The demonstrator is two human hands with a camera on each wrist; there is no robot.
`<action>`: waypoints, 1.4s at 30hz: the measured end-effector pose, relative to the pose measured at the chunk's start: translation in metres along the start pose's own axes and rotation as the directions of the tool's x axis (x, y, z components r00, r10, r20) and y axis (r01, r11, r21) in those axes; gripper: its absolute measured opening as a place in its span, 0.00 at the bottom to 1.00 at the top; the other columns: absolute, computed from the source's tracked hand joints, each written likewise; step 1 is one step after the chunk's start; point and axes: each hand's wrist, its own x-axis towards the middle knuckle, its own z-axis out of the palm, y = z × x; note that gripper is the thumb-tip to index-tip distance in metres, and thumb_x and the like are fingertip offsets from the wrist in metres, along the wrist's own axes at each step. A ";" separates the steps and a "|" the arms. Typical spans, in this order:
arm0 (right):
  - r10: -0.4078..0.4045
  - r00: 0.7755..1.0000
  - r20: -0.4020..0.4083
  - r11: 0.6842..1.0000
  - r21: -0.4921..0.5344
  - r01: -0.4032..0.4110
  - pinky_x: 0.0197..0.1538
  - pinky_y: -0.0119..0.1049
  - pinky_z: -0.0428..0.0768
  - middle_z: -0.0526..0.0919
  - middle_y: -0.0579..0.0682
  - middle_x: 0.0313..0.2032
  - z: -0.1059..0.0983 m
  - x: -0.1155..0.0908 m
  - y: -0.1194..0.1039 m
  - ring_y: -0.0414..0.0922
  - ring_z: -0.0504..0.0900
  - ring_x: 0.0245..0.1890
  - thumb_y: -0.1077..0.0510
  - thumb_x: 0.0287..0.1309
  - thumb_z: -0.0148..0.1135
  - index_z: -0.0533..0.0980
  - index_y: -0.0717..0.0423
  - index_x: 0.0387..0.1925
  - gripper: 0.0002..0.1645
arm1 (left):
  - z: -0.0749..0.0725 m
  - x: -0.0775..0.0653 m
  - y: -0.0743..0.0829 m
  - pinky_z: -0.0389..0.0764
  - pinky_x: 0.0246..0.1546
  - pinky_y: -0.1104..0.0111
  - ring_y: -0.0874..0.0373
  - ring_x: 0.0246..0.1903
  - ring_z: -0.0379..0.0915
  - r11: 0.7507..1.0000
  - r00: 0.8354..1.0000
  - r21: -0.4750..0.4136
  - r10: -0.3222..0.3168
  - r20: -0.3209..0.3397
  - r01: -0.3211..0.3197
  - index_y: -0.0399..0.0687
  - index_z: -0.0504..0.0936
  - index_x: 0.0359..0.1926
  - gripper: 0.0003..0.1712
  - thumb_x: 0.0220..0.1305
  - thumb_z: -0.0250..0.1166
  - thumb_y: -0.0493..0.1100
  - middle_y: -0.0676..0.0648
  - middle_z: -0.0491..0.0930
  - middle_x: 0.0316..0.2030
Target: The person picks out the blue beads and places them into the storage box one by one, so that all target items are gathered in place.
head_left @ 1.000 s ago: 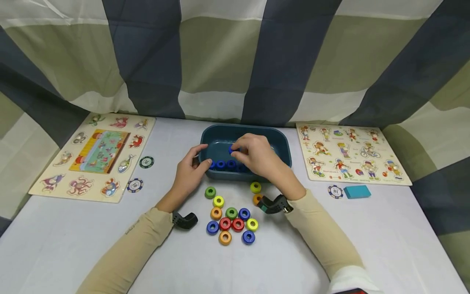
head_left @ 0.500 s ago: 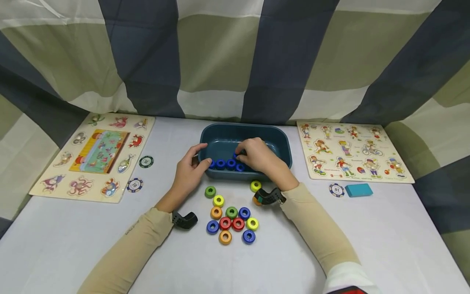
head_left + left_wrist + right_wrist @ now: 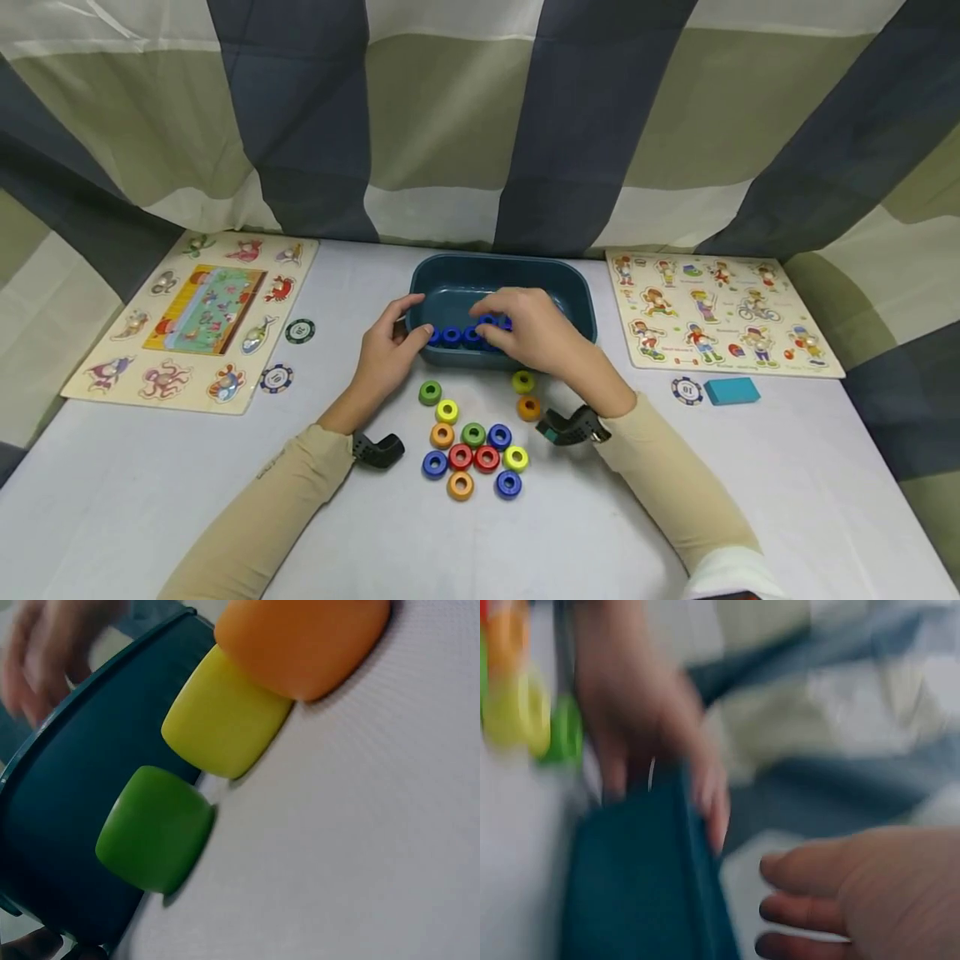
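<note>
A dark teal plastic tray [image 3: 576, 292] stands at the table's back middle. My left hand [image 3: 384, 354] grips its left end, thumb at the near corner and index finger at the far one. Several blue rings [image 3: 451, 335] line the tray's near wall, with more just behind, partly hidden by my right hand [image 3: 536, 333]. That hand is over the tray, thumb and fingers apart, nothing pinched between them. In the right wrist view, its fingers [image 3: 802, 911] are extended beside the tray wall. The left wrist view shows a green ring [image 3: 154, 829] near the tray.
Loose red [image 3: 486, 458], blue, yellow, orange and green rings lie in front of the tray. A sea-animal puzzle board [image 3: 247, 392] lies left, a sports-figure puzzle board [image 3: 720, 354] right. Poker chips [image 3: 277, 378] and a turquoise block [image 3: 731, 392] lie beside them.
My right hand has lowered a blue ring among the others in the tray and let it go; its fingers have parted. My left hand has stayed on the tray's left end.
</note>
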 end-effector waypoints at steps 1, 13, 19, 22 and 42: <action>-0.057 0.998 -0.002 0.998 0.037 0.057 0.44 0.38 0.83 0.87 0.52 0.41 -0.001 -0.006 -0.010 0.45 0.85 0.40 0.60 0.57 0.67 0.84 0.58 0.43 0.11 | 0.000 0.001 0.000 0.76 0.56 0.51 0.40 0.62 0.71 1.000 1.000 -0.002 0.006 0.002 -0.006 0.37 0.68 0.66 0.27 0.67 0.59 0.36 0.35 0.68 0.66; -0.360 0.907 0.220 0.922 -0.063 0.381 0.43 0.29 0.75 0.79 0.41 0.37 0.058 -0.055 -0.063 0.36 0.76 0.36 0.47 0.55 0.68 0.82 0.47 0.37 0.11 | -0.004 0.002 0.004 0.72 0.42 0.79 0.41 0.61 0.73 1.000 1.000 0.008 0.006 -0.019 -0.006 0.38 0.70 0.65 0.26 0.66 0.60 0.36 0.37 0.70 0.65; -0.329 0.933 0.143 0.924 -0.155 0.350 0.38 0.30 0.71 0.76 0.41 0.34 0.070 -0.059 -0.066 0.37 0.74 0.33 0.46 0.54 0.68 0.80 0.46 0.33 0.10 | -0.003 0.001 0.003 0.76 0.48 0.67 0.42 0.61 0.72 1.000 1.000 0.012 -0.005 -0.013 0.005 0.39 0.70 0.65 0.26 0.67 0.60 0.37 0.38 0.70 0.66; -0.310 0.942 0.129 0.930 -0.165 0.329 0.37 0.29 0.69 0.76 0.41 0.34 0.072 -0.061 -0.068 0.37 0.74 0.33 0.47 0.54 0.69 0.81 0.45 0.31 0.09 | -0.002 0.002 0.002 0.77 0.52 0.57 0.41 0.61 0.72 1.000 1.000 0.008 -0.006 -0.014 0.006 0.39 0.70 0.65 0.26 0.66 0.60 0.37 0.37 0.70 0.65; -0.233 0.957 -0.171 0.967 0.064 0.247 0.38 0.28 0.81 0.85 0.47 0.32 0.014 -0.032 -0.039 0.39 0.82 0.32 0.61 0.49 0.69 0.79 0.55 0.27 0.04 | 0.000 -0.001 0.003 0.76 0.56 0.53 0.40 0.62 0.71 1.000 1.000 -0.007 -0.022 -0.006 0.022 0.38 0.69 0.65 0.27 0.66 0.60 0.37 0.36 0.68 0.66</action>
